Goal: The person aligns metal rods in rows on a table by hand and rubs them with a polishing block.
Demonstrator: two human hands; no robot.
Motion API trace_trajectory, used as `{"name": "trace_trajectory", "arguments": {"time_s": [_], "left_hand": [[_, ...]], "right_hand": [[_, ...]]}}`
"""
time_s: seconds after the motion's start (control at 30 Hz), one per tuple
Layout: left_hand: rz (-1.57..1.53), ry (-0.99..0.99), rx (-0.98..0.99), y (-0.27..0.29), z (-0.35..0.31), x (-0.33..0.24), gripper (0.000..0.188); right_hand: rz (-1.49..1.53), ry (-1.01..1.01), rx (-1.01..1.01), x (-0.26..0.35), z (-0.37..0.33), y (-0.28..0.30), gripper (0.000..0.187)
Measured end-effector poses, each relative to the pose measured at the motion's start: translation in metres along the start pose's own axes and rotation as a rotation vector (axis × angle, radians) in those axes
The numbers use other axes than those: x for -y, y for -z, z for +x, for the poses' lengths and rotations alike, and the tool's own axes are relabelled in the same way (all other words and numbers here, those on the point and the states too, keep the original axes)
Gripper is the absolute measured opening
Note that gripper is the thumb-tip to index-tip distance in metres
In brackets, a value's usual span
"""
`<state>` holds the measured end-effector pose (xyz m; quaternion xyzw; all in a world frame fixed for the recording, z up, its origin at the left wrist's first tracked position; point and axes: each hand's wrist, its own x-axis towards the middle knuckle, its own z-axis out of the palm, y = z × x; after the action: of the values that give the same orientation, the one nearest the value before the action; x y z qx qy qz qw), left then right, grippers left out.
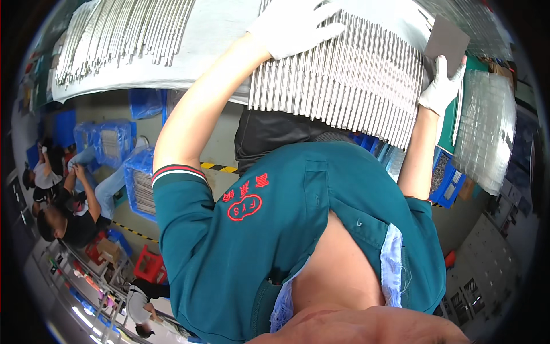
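A row of slim silver metal rails (pixel 344 74) lies side by side on the pale worktable (pixel 215 28), their near ends reaching past its front edge. My left hand (pixel 292 28), in a white glove, rests on the rails' left part with its fingers stretched out. At the right end of the row, my gloved right hand (pixel 440 92) grips a dark grey flat plate (pixel 447 39) between thumb and fingers. The plate stands up beyond the hand. What lies behind the right palm is hidden.
Another batch of metal rails (pixel 126 31) lies at the table's far left. Clear plastic-wrapped stacks (pixel 486 126) stand at the right, near a blue bin of small parts (pixel 444 175). Blue wrapped crates (pixel 140 183) and seated people (pixel 74 200) are on the left.
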<state>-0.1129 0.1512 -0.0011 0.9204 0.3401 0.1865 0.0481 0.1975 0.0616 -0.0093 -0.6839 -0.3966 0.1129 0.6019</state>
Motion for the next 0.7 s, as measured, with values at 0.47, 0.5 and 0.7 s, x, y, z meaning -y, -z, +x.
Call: {"name": "trace_trajectory", "arguments": {"time_s": [0.47, 0.5, 0.7], "left_hand": [[-0.069, 0.135, 0.073, 0.041, 0.006, -0.008, 0.055], [-0.034, 0.030, -0.030, 0.016, 0.010, -0.007, 0.054], [-0.123, -0.143, -0.108, -0.018, 0.045, -0.052, 0.056]], "right_hand": [[-0.128, 0.059, -0.009, -0.001, 0.002, 0.004, 0.074], [-0.112, 0.050, -0.005, 0.000, 0.001, 0.004, 0.074], [-0.081, 0.044, -0.005, -0.002, 0.001, 0.006, 0.075]]}}
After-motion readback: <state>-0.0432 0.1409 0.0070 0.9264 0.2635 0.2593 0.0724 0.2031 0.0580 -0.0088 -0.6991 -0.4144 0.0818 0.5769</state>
